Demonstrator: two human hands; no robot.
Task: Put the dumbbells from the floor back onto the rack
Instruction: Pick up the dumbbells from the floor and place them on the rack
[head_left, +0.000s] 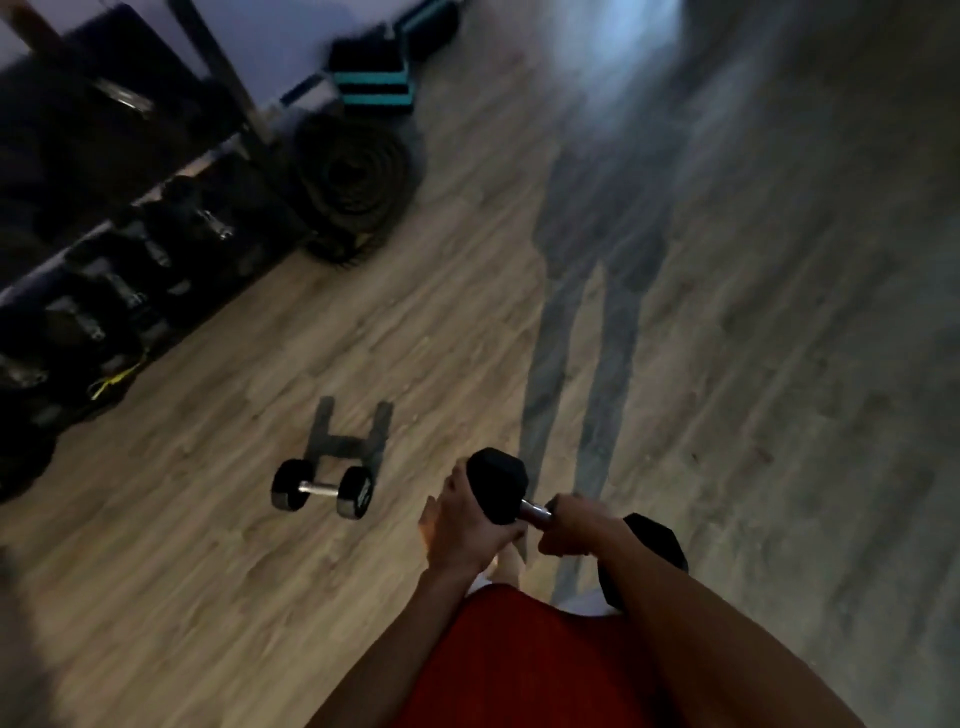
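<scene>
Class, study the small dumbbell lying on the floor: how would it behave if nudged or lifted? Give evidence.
The small dumbbell has round heads and lies on a smooth-looking floor, so it would probably roll if nudged. Its solid heads and metal bar suggest it is rigid and heavy for its size.

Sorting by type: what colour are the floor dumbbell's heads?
Black, on the floor dumbbell, with a silver handle; head view.

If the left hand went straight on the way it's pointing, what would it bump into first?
Probably nothing: the left hand, cupping the held dumbbell, points ahead over bare floor. The other dumbbell lies off to its left. Depth is unclear.
</scene>
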